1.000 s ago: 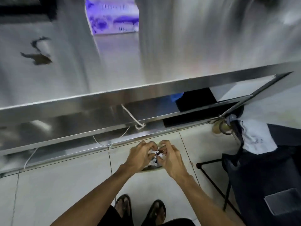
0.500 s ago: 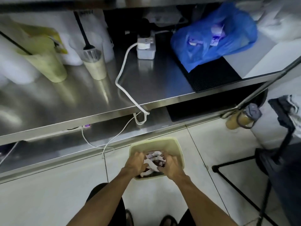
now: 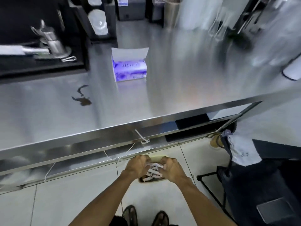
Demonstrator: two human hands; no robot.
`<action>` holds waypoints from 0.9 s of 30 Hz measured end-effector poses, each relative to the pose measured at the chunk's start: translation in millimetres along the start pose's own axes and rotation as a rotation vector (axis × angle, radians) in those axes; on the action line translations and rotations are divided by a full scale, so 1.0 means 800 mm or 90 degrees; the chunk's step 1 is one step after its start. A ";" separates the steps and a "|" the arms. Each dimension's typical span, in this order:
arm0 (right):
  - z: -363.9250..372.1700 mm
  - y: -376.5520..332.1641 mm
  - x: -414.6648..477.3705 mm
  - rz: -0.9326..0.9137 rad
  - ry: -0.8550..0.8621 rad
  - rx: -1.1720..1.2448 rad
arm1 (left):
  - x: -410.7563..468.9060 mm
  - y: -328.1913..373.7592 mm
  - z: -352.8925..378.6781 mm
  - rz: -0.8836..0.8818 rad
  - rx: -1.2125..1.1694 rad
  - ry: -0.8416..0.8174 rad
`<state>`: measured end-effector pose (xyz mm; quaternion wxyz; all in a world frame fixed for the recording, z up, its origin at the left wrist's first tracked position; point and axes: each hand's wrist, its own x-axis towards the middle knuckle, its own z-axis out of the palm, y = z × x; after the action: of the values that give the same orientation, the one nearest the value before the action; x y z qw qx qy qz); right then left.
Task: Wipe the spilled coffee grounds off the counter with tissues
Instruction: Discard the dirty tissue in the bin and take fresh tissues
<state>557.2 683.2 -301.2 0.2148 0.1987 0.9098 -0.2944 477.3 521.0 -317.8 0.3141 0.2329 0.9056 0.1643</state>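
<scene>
- The dirty tissues (image 3: 154, 170) are still gripped by the left hand (image 3: 136, 167) and right hand (image 3: 173, 171), just over the bin (image 3: 155, 158) — not dropped yet.
- The counter (image 3: 179, 95) is shown again; a brown spill (image 3: 83, 100) is left near the tissue box (image 3: 130, 69) — more wiping is needed.

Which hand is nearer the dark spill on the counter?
Left. The left hand is down in front and to the right of the spill; the right hand lies even farther right.

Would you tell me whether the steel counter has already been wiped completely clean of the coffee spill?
No, a dark coffee smear lies on the counter, to the left of the tissue box.
</scene>
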 end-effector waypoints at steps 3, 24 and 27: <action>-0.063 -0.044 -0.038 -0.013 0.000 -0.020 | -0.039 0.043 -0.067 0.008 0.029 0.010; -0.336 -0.265 -0.066 -0.253 0.147 -0.071 | -0.126 0.131 -0.373 0.035 -0.004 0.277; -0.347 -0.300 -0.048 -0.277 0.186 -0.081 | -0.115 0.107 -0.399 -0.009 -0.030 0.321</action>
<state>396.2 667.0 30.0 0.0250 0.0253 0.9690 -0.2444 362.5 496.2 4.2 0.0850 0.1710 0.9528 0.2360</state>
